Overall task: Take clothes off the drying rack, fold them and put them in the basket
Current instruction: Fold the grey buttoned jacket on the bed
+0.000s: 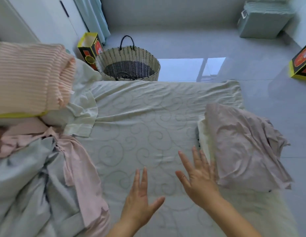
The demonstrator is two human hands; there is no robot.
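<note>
- Currently I see both hands out over the pale green quilted bed sheet with a swirl pattern (148, 117), palms down.
- On the left hand (140, 199) the fingers are straight and the thumb is spread to the side. It holds nothing.
- On the right hand (198, 178) the fingers are likewise flat and fanned, with nothing in them. Its outer fingers lie just beside the stack on the right, and I cannot tell whether they touch it.
- That stack is a crumpled mauve-grey cloth garment (242, 142) lying on a white folded garment (204, 134), whose edge peeks out on the side nearer the hands. Both sit at the right edge of the sheet.
- The round woven basket with dark loop handles (131, 52) stands on the pale grey floor (183, 43) just past the far edge of the bed, toward the left. From here I can see its dark woven bottom.
- On the left lies a heap of clothes. A pink ribbed knit garment (29, 74) is on top at the far end, and a pale green shirt (82, 106) under it spills a cuff onto the sheet.
- Nearer me in the heap, a thin pink garment (77, 159) is draped over a pale blue-grey garment (29, 185).
- A yellow cardboard box with red and black print (90, 48) stands just beside the basket on its left.
- A second yellow printed box (301, 64) sits on the floor at the right edge of my view.
- A teal curtain (94, 14) hangs behind the first box.
</note>
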